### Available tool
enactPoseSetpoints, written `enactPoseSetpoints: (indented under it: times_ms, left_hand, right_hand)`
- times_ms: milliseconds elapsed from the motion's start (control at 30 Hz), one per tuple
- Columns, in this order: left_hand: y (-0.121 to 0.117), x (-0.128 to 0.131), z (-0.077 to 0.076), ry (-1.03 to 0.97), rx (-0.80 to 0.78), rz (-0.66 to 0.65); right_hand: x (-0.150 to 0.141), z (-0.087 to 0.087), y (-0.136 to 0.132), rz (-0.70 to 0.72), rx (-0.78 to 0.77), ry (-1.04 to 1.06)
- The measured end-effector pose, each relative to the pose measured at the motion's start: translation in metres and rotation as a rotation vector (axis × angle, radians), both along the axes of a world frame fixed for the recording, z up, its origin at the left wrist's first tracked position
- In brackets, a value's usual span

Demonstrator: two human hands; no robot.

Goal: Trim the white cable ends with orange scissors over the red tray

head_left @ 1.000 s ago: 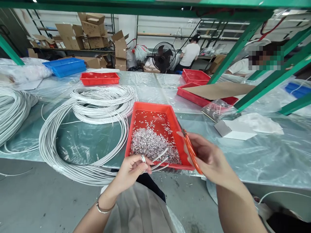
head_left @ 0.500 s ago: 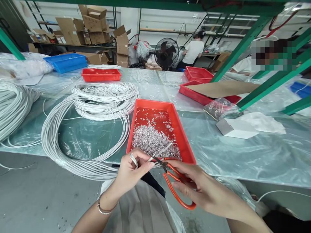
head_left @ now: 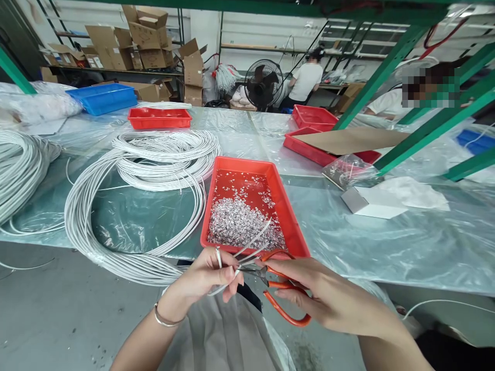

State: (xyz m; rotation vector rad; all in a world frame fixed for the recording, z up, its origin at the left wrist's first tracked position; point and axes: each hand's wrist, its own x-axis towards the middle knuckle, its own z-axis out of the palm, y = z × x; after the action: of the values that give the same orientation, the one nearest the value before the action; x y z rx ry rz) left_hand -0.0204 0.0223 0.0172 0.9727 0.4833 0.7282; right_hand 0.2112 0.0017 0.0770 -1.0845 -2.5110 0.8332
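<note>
My left hand (head_left: 212,275) pinches thin white cable ends (head_left: 253,238) between thumb and fingers, just over my lap at the table's near edge. In my right hand (head_left: 309,293) is a pair of scissors (head_left: 284,286) with orange handles, its dark blades reaching the cable by my left fingertips. Whether the blades touch the cable I cannot tell. Right behind both hands stands a red tray (head_left: 296,234) holding a heap of small shiny clear-silver pieces (head_left: 243,221). A large coil of white cable (head_left: 79,221) lies left of the tray and overhangs the table edge.
More cable coils (head_left: 23,175) lie at the left. Red trays (head_left: 160,118), a blue tray (head_left: 102,98) and a white box (head_left: 371,202) sit on the plastic-covered table (head_left: 386,252). Green posts (head_left: 406,87) slant at right. Beyond are a fan (head_left: 263,85) and two people.
The scissors have shifted slightly and their blades point more level at my left fingers. My left hand has turned, and more cable ends show between its fingers.
</note>
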Motion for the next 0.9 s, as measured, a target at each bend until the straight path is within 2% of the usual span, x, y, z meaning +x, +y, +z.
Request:
enactPoseSetpoints:
  times_ms: [67, 133, 367, 433, 533, 600, 633, 767, 800, 867, 900]
  left_hand:
    - [0.001, 0.0, 0.0, -0.036, -0.02, -0.071]
    - [0.001, 0.002, 0.001, -0.031, 0.007, -0.053]
    - [-0.009, 0.016, 0.007, 0.272, 0.262, 0.276]
    - [-0.009, 0.018, 0.007, 0.307, 0.358, 0.347]
    - [-0.006, 0.016, 0.006, 0.342, 0.511, 0.426]
    - [-0.003, 0.014, 0.005, 0.375, 0.575, 0.479]
    - [-0.002, 0.014, 0.005, 0.396, 0.586, 0.505]
    - [-0.001, 0.017, 0.005, 0.464, 0.558, 0.574]
    - [-0.002, 0.018, 0.005, 0.465, 0.543, 0.584]
    - [-0.002, 0.019, 0.005, 0.424, 0.472, 0.574]
    - [-0.002, 0.02, 0.004, 0.379, 0.416, 0.526]
  right_hand:
    - [0.001, -0.004, 0.004, -0.011, -0.016, 0.018]
    - [-0.002, -0.01, 0.007, -0.058, -0.062, 0.095]
    - [-0.044, -0.025, 0.01, -0.261, -0.398, 0.729]
    - [-0.055, -0.032, 0.014, -0.282, -0.546, 0.885]
    - [-0.064, -0.045, 0.021, -0.254, -0.864, 1.097]
    - [-0.066, -0.051, 0.024, -0.243, -0.963, 1.169]
    - [-0.066, -0.052, 0.024, -0.263, -0.934, 1.176]
    - [-0.064, -0.048, 0.022, -0.407, -0.585, 1.076]
    - [-0.063, -0.048, 0.021, -0.427, -0.541, 1.061]
    - [-0.064, -0.05, 0.02, -0.419, -0.569, 1.108]
    - [-0.064, -0.052, 0.02, -0.387, -0.626, 1.148]
